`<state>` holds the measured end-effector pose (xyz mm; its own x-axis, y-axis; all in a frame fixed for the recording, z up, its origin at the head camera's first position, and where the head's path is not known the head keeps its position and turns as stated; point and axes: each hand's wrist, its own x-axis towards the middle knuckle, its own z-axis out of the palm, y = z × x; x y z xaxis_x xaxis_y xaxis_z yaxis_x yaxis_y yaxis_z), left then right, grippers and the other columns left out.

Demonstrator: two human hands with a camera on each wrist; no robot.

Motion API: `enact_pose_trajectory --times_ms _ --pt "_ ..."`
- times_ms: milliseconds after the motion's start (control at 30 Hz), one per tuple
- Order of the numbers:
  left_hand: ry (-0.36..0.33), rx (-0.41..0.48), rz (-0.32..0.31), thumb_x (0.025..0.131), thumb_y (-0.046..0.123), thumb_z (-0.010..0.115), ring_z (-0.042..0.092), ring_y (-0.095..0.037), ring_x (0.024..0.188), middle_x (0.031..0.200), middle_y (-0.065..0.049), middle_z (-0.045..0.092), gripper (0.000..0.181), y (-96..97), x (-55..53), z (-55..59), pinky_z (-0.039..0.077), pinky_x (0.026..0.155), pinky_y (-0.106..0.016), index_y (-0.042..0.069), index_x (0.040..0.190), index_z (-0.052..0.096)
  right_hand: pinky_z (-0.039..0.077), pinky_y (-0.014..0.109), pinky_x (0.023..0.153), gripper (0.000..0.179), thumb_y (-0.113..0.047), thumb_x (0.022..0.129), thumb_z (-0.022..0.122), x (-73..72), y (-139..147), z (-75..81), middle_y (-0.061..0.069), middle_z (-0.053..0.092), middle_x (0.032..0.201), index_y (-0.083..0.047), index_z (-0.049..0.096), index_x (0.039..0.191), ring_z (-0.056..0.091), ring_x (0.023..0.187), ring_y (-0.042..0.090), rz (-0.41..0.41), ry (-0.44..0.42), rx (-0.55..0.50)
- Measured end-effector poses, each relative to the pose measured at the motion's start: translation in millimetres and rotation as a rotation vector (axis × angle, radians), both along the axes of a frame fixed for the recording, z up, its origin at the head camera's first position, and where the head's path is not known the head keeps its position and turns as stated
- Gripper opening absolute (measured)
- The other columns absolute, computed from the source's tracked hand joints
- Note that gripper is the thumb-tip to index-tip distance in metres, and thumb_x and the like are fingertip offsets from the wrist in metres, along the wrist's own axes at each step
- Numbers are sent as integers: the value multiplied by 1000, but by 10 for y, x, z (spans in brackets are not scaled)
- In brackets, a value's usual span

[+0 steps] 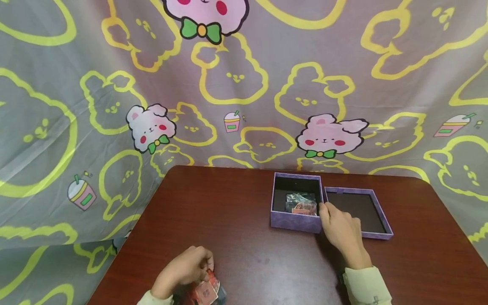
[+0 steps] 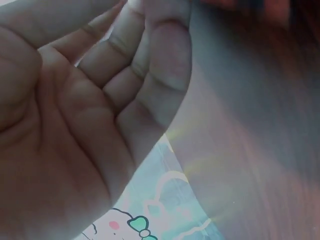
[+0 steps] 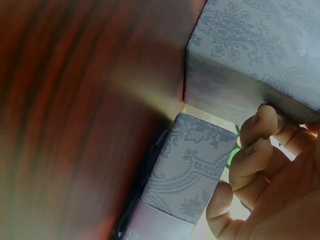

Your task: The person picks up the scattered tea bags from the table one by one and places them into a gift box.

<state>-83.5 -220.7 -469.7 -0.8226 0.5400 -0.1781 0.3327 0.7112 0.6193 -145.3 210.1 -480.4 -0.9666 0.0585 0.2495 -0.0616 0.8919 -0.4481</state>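
A purple box (image 1: 297,222) with a dark inside stands open-topped on the table, and clear packets with dark and red-orange prints (image 1: 301,203) lie in it. My right hand (image 1: 341,228) grips the box at its front right corner. In the right wrist view, curled fingers (image 3: 260,122) touch the patterned wall of the box (image 3: 250,45). Low in the head view, my left hand (image 1: 187,267) pinches the upper edge of a red-orange printed packet (image 1: 207,291). The left wrist view shows its bent fingers (image 2: 167,55); the packet is mostly out of that frame.
To the right of the box lies a shallow purple lid (image 1: 375,212), its dark inside facing up, partly behind my right hand. The brown table (image 1: 213,203) ends at a hanging curtain (image 1: 244,84) with yellow and pink cartoon prints.
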Motion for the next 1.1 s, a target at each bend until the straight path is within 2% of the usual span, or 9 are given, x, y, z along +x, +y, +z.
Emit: enact_pose_trajectory --times_ms 167,233,300,400,633,900,1100 --pt "-111 138 -64 71 -6 82 51 1 59 64 9 60 22 -60 -108 55 46 55 -22 14 76 73 28 40 53 45 -41 109 30 11 -7 0 2 37 58 -17 45 74 42 55 23 -2 1 1" --pt "-194 205 -75 74 -6 81 53 -1 60 66 6 64 19 -83 -157 69 47 55 -22 11 79 75 28 41 53 45 -41 109 29 14 -9 -5 2 38 58 -17 45 75 44 56 24 -1 -9 2" --pt "-270 267 -75 77 -4 80 53 -2 59 66 5 64 15 -101 -196 69 46 54 -21 9 82 76 29 41 54 45 -42 109 28 16 -10 -10 2 40 58 -17 46 75 45 56 24 1 -22 4" --pt "-327 340 -90 81 0 79 51 -2 58 66 5 61 10 -109 -243 54 43 53 -19 8 87 77 30 41 54 45 -43 109 28 14 -11 -16 2 41 59 -17 46 76 46 57 24 4 -28 7" --pt "-353 445 -169 84 3 76 53 -4 58 68 2 63 9 -69 -352 46 46 53 -22 4 93 77 28 40 53 45 -42 109 30 4 -1 -10 2 40 58 -17 46 76 43 56 24 -2 -2 11" --pt "-356 535 -127 88 3 74 55 -12 59 73 -6 67 10 21 -457 54 49 55 -27 -1 96 76 32 43 54 45 -43 108 29 0 1 -9 3 46 59 -17 47 76 51 58 26 -2 -14 11" --pt "-340 540 -68 88 -1 71 56 -12 61 79 -4 71 11 136 -547 97 50 57 -27 -2 98 77 32 44 54 45 -42 108 29 1 7 5 3 47 60 -17 47 76 52 59 27 0 -22 3"
